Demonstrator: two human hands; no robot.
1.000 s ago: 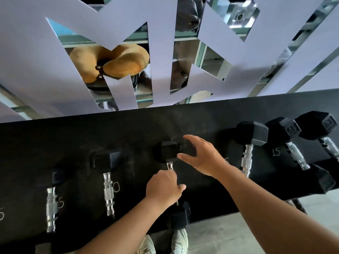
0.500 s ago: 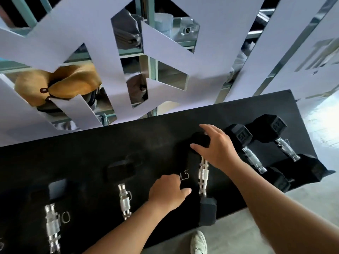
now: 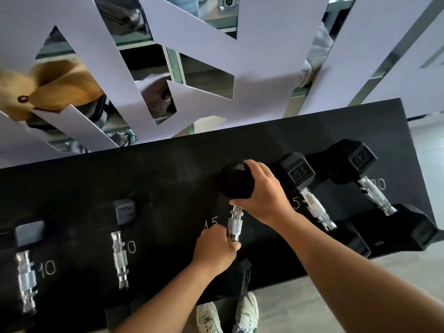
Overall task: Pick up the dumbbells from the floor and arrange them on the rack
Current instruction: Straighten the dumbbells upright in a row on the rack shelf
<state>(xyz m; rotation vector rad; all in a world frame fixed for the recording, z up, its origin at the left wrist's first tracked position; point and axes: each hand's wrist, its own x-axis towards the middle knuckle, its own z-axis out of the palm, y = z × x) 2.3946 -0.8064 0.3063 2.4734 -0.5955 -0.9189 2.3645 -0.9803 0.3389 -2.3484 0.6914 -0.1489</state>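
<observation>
My left hand (image 3: 213, 248) grips the knurled handle of a 15 dumbbell (image 3: 235, 224) lying on the black rack (image 3: 168, 179) near its front edge; my right hand (image 3: 262, 193) cups the dumbbell's far head, fingers curled over it. Further dumbbells rest alongside.

Bare rack (image 3: 168, 179) left of dumbbell (image 3: 235, 224)

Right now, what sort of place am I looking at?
Probably a gym or home workout corner: black hex-headed dumbbells with chrome handles lie in a row on a black rack chalked with weight numbers, and both hands grip one more dumbbell.
</observation>
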